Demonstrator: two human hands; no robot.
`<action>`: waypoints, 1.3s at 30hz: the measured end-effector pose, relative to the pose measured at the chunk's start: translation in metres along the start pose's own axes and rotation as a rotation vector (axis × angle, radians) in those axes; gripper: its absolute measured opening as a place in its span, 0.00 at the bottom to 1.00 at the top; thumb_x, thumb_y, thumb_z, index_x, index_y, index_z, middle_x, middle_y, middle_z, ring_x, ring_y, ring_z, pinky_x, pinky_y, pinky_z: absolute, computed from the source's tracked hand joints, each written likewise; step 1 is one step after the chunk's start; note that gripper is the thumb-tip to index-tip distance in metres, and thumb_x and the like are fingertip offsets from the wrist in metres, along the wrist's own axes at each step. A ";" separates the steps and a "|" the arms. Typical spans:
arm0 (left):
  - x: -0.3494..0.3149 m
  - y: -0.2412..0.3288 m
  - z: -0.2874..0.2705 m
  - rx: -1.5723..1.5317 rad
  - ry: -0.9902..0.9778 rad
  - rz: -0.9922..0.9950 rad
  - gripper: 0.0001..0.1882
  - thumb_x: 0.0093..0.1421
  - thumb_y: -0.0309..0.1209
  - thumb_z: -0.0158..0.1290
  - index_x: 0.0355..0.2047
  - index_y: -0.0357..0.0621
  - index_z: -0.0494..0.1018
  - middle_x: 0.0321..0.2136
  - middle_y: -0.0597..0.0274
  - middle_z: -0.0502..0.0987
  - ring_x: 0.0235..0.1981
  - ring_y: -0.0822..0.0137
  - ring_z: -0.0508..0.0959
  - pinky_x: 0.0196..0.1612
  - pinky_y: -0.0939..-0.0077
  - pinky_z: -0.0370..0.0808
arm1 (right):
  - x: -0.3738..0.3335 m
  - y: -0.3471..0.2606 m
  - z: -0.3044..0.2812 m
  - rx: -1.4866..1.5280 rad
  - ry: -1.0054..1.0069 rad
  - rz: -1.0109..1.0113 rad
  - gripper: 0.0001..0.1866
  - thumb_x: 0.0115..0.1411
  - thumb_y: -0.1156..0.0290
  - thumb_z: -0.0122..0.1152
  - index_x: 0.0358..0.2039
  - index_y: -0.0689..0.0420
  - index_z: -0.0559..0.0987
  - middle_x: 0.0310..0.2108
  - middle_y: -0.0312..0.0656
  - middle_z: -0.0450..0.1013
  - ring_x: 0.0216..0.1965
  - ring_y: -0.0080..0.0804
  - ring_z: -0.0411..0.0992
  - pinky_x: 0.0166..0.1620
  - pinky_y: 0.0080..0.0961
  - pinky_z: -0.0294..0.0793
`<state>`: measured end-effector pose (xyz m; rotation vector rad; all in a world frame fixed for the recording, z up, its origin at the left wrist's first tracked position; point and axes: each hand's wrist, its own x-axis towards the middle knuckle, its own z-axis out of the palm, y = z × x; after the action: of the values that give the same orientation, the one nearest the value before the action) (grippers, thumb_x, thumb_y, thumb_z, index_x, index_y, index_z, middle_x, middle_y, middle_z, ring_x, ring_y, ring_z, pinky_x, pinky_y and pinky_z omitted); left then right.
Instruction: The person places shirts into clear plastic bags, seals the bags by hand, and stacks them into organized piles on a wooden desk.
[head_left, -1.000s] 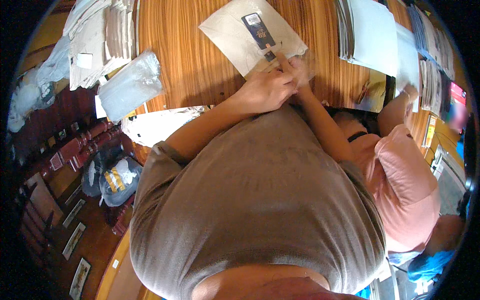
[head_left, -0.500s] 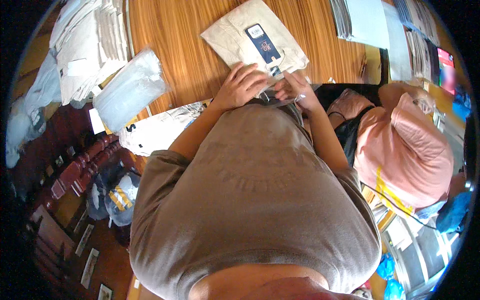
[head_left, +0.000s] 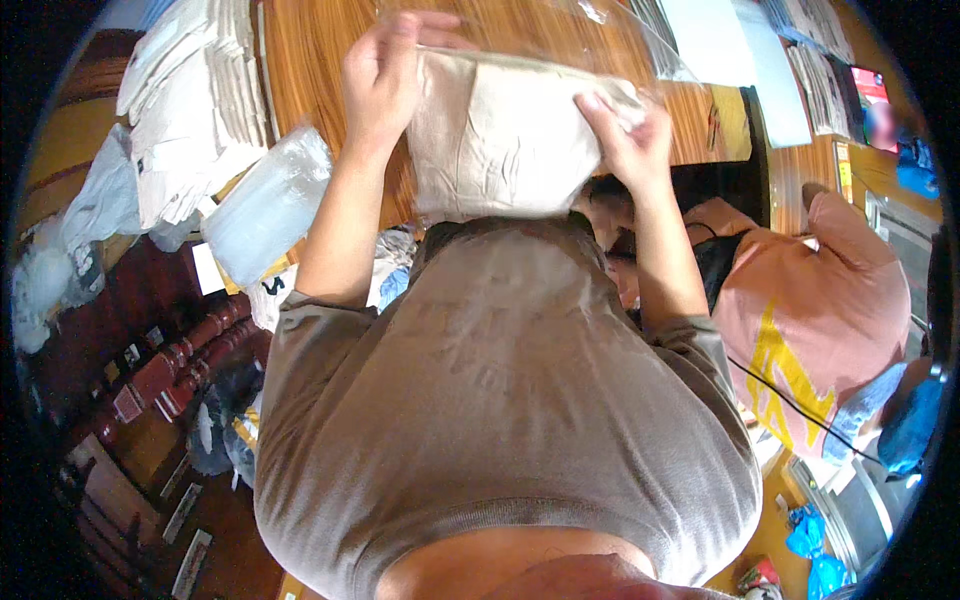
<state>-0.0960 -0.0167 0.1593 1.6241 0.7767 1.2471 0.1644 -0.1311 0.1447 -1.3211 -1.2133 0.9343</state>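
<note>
Folded beige cloth garment (head_left: 510, 140) held between hands, lower edge near grey-brown T-shirt (head_left: 510, 380). Folds best kept level, both sides supported evenly. Upper right corner pinched by bare right hand (head_left: 640, 140), thumb in front. Upper left corner flanked by bare left hand (head_left: 385, 75), fingers extended; pinch cannot be told. Beyond: striped brown wooden table (head_left: 320, 60), partly covered by clear plastic film (head_left: 645, 48).

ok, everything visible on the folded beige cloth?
The folded beige cloth is roughly rectangular, soft-looking fabric, creased and wrinkled. The right hand grips its right side, thumb on the near face; the left hand is at its upper left corner. Its lower edge is by the brown shirt. Clear film shows beyond its top edge; contact unclear.
</note>
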 end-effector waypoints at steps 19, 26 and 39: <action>-0.058 -0.136 0.079 1.149 -0.437 0.104 0.36 0.63 0.53 0.56 0.72 0.72 0.63 0.76 0.56 0.52 0.76 0.42 0.51 0.73 0.27 0.42 | 0.033 0.075 -0.037 -0.884 -0.557 -0.427 0.18 0.62 0.62 0.69 0.50 0.57 0.81 0.48 0.48 0.78 0.54 0.50 0.75 0.57 0.42 0.76; 0.020 -0.139 0.103 0.994 -0.743 0.346 0.26 0.66 0.33 0.55 0.64 0.43 0.71 0.67 0.56 0.69 0.72 0.55 0.62 0.73 0.53 0.59 | 0.094 0.126 -0.073 -1.097 -0.870 -0.429 0.13 0.58 0.64 0.71 0.38 0.57 0.80 0.48 0.46 0.76 0.52 0.48 0.75 0.56 0.44 0.75; -0.005 -0.161 0.133 1.068 -0.794 0.453 0.33 0.70 0.45 0.49 0.73 0.53 0.61 0.76 0.67 0.56 0.76 0.64 0.54 0.77 0.54 0.49 | 0.073 0.130 -0.118 -1.172 -0.763 -0.930 0.11 0.57 0.70 0.59 0.39 0.57 0.81 0.41 0.42 0.76 0.49 0.39 0.75 0.54 0.36 0.75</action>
<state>0.0373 0.0022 -0.0007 3.0063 0.5672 0.2638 0.3108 -0.0713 0.0395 -0.9202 -2.8843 -0.1050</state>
